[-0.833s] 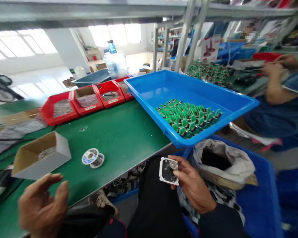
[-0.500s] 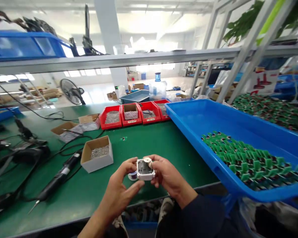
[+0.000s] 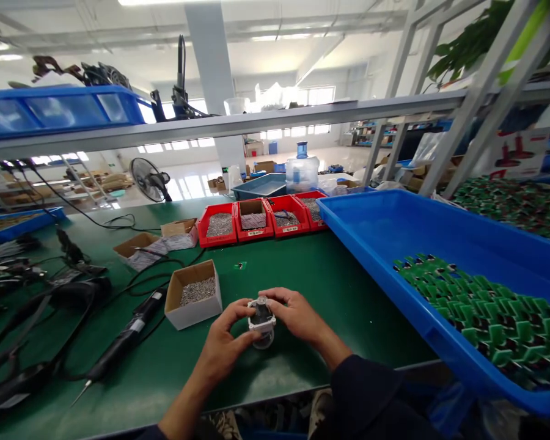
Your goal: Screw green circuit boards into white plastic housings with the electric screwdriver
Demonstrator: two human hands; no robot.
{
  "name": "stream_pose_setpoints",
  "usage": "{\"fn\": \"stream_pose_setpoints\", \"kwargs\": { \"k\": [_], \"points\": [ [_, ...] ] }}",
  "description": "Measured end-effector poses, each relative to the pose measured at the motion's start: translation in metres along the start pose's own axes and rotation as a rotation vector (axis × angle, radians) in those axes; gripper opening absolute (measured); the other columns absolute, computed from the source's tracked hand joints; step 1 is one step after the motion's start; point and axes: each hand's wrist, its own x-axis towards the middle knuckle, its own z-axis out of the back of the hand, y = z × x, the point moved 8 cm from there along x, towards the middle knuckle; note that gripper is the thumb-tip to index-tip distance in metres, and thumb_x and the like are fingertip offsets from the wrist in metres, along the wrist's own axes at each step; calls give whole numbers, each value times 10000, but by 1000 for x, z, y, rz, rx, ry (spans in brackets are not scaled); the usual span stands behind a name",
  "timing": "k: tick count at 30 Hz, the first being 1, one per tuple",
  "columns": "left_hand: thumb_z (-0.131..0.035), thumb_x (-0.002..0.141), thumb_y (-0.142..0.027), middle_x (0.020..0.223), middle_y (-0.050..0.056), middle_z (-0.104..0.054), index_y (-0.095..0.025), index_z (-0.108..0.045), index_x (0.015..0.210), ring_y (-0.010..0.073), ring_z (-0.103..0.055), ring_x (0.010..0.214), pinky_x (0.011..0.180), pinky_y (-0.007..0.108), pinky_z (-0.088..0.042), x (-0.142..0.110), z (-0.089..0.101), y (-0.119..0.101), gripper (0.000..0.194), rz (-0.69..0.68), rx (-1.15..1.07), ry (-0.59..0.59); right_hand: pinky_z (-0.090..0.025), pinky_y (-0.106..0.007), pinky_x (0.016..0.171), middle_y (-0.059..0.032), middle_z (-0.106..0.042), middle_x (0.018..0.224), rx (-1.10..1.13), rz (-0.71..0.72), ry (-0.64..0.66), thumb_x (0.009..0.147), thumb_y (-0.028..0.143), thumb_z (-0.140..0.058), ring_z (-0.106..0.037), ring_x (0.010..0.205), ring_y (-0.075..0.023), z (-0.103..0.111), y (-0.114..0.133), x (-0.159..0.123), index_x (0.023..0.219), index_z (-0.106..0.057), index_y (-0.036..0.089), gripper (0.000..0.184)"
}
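Note:
A small white plastic housing [image 3: 261, 317] with a dark inside and a metal part sits between both my hands, just above the green bench [image 3: 302, 275]. My left hand [image 3: 224, 339] pinches its left side with thumb and fingers. My right hand [image 3: 294, 313] grips its right side, fingers curled round it. A solder spool [image 3: 263, 339] lies on the mat right under the housing, mostly hidden by it.
A cardboard box of small screws [image 3: 193, 294] stands left of my hands, an electric screwdriver [image 3: 123, 337] with cables further left. Red parts bins [image 3: 261, 217] line the back. A big blue tray [image 3: 421, 244] holding several green circuit boards [image 3: 486, 305] juts in on the right.
The housing went from my right hand alone, down by my lap, up over the bench, where my left hand took hold too. The view swung up and left.

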Motion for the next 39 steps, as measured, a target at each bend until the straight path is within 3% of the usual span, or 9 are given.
{"fn": "stream_pose_setpoints", "kwargs": {
  "k": [8, 13, 15, 18, 21, 25, 30, 34, 39],
  "points": [
    [-752, 766, -206, 1414, 101, -576, -241, -686, 1014, 293, -527, 1327, 1151, 481, -358, -2, -8, 2, 259, -48, 185, 62, -479, -423, 1040, -72, -699, 1234, 1, 85, 58, 883, 274, -578, -634, 1149, -256, 0, -14, -9, 1238, -680, 209, 375],
    [-713, 842, -351, 1488, 89, -515, -267, -674, 1130, 290, -485, 1374, 1137, 442, -400, 7, 9, -33, 303, -133, 520, 108, -479, -410, 1009, -76, -592, 1347, 73, 172, 156, 781, 269, -694, -599, 1181, -268, -8, -14, -16, 1418, -523, 256, 660],
    [-619, 916, -374, 1403, 92, -583, -243, -646, 1173, 252, -546, 1308, 1089, 385, -450, 32, 23, -47, 289, -128, 724, 45, -434, -409, 1055, -74, -550, 1379, 19, 230, 129, 701, 278, -790, -538, 1252, -285, -8, -9, -18, 1383, -540, 257, 726],
    [-567, 964, -354, 1196, 85, -683, -207, -636, 1188, 222, -654, 1112, 988, 354, -511, 91, 32, -44, 276, -10, 968, 44, -434, -379, 1030, -65, -565, 1306, -45, 246, 97, 622, 246, -836, -556, 1192, -271, -10, -3, -19, 1258, -585, 232, 683],
    [-646, 936, -335, 1130, 92, -687, -146, -660, 1109, 243, -656, 1060, 968, 465, -516, 151, 28, -16, 256, 118, 1104, 113, -469, -348, 949, -47, -602, 1191, -71, 230, 96, 626, 187, -777, -600, 1065, -238, -12, 0, -21, 1214, -564, 232, 626],
    [-642, 948, -340, 1242, 102, -633, -161, -625, 1205, 247, -637, 1090, 927, 460, -548, 194, 16, 26, 314, 255, 1209, 199, -385, -394, 1073, -92, -528, 1354, -103, 289, 71, 636, 114, -695, -526, 1245, -274, -9, 5, -26, 1240, -544, 238, 635],
    [-624, 959, -342, 1256, 106, -623, -163, -608, 1236, 246, -638, 1083, 917, 461, -555, 200, 9, 46, 330, 313, 1272, 244, -399, -410, 1068, -120, -471, 1393, -107, 293, 116, 588, 288, -859, -522, 1250, -305, -14, 4, -27, 1249, -564, 228, 726],
    [-619, 962, -341, 1260, 105, -623, -168, -613, 1228, 245, -635, 1089, 924, 460, -552, 190, 1, 49, 318, 282, 1278, 303, -443, -354, 1015, -77, -547, 1251, -143, 321, 90, 598, 151, -780, -574, 1141, -250, -17, 9, -26, 1244, -555, 223, 689],
    [-624, 958, -343, 1238, 100, -635, -165, -628, 1198, 242, -637, 1085, 929, 458, -547, 165, -6, 45, 298, 217, 1253, 375, -447, -359, 1023, -62, -602, 1264, -123, 249, 98, 646, 96, -688, -594, 1134, -240, -16, 3, -25, 1358, -471, 243, 759]
  ]
}}
